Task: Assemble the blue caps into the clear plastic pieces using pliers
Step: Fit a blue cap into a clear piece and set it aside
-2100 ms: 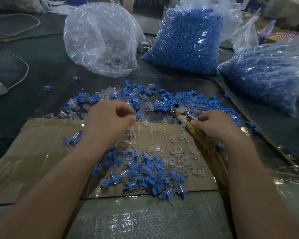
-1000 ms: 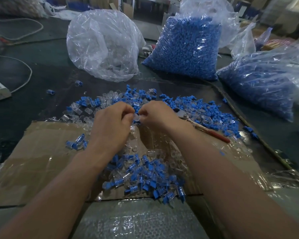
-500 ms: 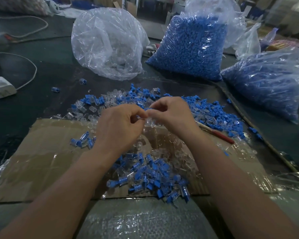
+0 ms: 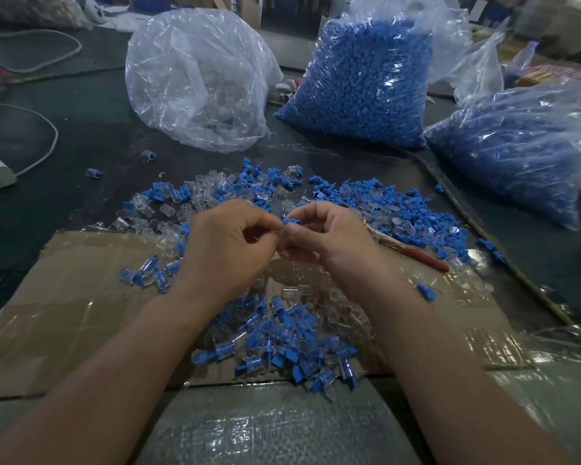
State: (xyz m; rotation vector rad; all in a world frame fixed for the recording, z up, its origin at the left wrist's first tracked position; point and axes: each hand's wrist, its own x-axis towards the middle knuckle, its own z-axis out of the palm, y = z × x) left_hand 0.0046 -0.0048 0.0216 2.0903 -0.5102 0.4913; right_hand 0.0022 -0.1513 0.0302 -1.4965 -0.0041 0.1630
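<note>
Cardboard (image 4: 67, 317) and blue caps (image 4: 399, 209) lie on the dark table (image 4: 81, 156).

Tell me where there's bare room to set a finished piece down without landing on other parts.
Free: the left half of the cardboard, left of the small assembled cluster; the woven sheet between left forearm and right forearm. Crowded: the assembled pile mid-cardboard, the loose heap along its far edge, and the strip by the red-handled pliers.
</note>
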